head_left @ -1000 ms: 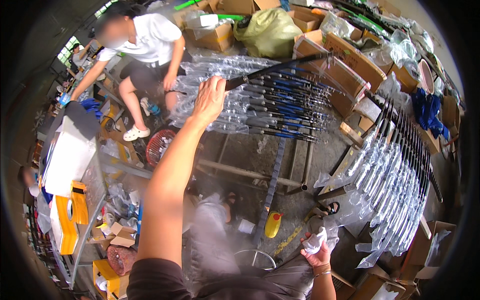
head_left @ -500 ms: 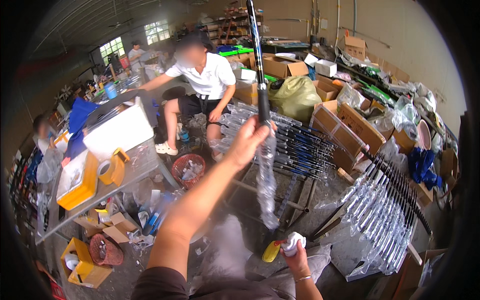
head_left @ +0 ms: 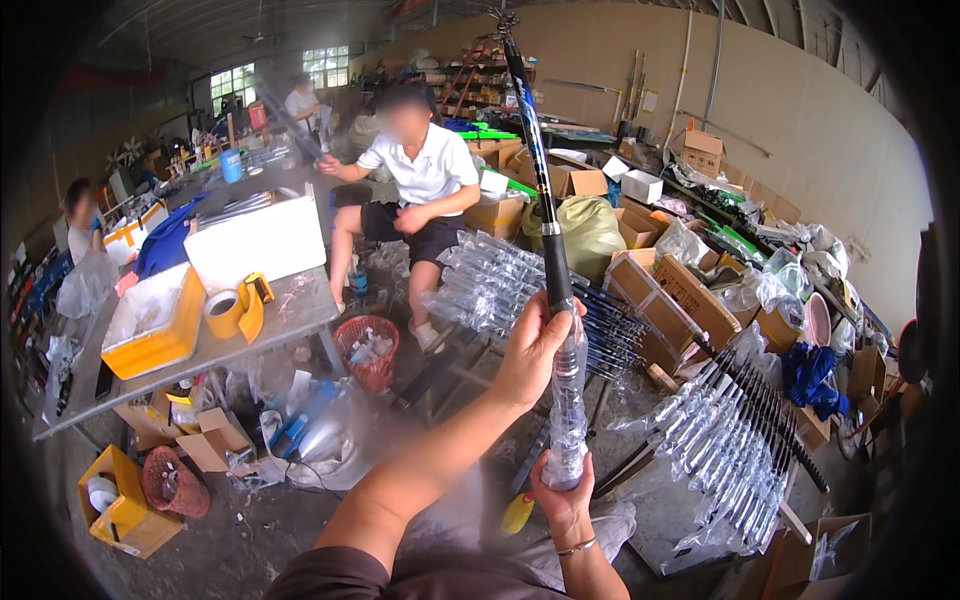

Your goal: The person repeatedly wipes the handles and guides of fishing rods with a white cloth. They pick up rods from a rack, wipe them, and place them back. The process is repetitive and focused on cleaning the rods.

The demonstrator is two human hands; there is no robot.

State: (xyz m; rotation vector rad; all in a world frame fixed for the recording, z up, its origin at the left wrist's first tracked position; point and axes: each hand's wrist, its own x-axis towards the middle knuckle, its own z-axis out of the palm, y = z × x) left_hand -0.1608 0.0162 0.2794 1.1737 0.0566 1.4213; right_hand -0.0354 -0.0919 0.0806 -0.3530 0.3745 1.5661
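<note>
A dark fishing rod [head_left: 540, 170] stands almost upright in front of me, with blue and silver markings on its shaft. Clear plastic film [head_left: 568, 400] wraps the lower part of the rod. My left hand [head_left: 535, 350] is closed around the rod just above the film. Down at the wrapped butt end, my right hand [head_left: 562, 497] cups the film with its fingers curled around it. Whatever else lies in that palm is hidden. A yellow object [head_left: 517, 513] sits beside my right hand.
Film-wrapped rods lie in rows at the right [head_left: 720, 440] and ahead [head_left: 490, 285]. A seated person [head_left: 420, 180] in a white shirt holds a dark rod. At left stands a table [head_left: 330, 305] with a foam box [head_left: 258, 240] and tape [head_left: 223, 313]. Cartons [head_left: 650, 310] fill the right.
My right hand, which held a white crumpled wad away from the rod, has come up to the wrapped butt end. The rod and my left hand moved slightly right and lower. The seated person raised a rod.
</note>
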